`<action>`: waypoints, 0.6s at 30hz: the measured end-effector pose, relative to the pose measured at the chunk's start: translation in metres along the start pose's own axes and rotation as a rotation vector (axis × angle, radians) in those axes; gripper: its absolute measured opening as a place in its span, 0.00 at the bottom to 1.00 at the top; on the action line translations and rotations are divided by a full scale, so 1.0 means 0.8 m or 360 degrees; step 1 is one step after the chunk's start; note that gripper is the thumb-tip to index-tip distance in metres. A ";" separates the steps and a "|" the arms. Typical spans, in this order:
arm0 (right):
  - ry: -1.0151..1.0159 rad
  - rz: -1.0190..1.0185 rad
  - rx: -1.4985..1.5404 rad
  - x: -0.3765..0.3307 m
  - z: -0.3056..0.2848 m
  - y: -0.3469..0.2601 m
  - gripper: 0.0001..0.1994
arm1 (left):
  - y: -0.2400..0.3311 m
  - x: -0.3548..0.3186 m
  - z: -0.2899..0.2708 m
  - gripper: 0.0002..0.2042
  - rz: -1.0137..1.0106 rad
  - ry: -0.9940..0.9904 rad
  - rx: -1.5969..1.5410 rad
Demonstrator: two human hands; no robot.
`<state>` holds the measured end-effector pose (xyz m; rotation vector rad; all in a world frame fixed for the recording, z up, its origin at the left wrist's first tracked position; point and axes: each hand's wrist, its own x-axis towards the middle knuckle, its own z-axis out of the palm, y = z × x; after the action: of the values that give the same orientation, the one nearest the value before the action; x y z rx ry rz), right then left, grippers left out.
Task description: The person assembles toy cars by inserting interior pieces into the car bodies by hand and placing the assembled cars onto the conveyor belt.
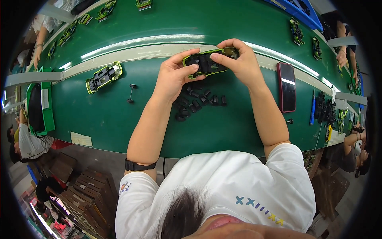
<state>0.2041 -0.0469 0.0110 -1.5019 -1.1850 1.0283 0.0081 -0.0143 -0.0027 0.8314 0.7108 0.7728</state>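
Between my two hands is a green toy car body (207, 63) with its black underside facing up, held over the pale strip along the green bench. My left hand (175, 73) grips its left end, thumb on the black part and fingers along the rim. My right hand (240, 63) holds the other end, with the thumb pressed on the underside. Below the hands lies a loose heap of small black wheels (195, 104). To the left, another green car body (104, 77) lies underside up, near a pair of wheels on an axle (131, 93).
A red-cased phone (287, 87) lies right of my forearm, near a blue pen-like tool (312, 107) and black parts (327, 109). A green bin (41, 101) stands at left. Several car bodies (296, 31) line the far surface by a blue crate (296, 12). People sit around.
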 end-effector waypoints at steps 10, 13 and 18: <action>0.0037 0.0019 -0.0079 -0.001 -0.003 -0.004 0.17 | -0.002 -0.002 0.009 0.17 -0.0012 0.0014 -0.0079; 0.0116 0.0042 -0.0153 -0.003 -0.003 -0.007 0.17 | -0.003 -0.004 0.012 0.19 -0.0017 0.0012 -0.0006; 0.0201 0.0083 -0.0214 -0.008 0.002 -0.012 0.17 | -0.003 -0.004 0.013 0.19 -0.0038 0.0019 -0.0030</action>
<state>0.1993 -0.0515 0.0202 -1.6856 -1.1493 0.8884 0.0156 -0.0220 0.0010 0.8004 0.7218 0.7626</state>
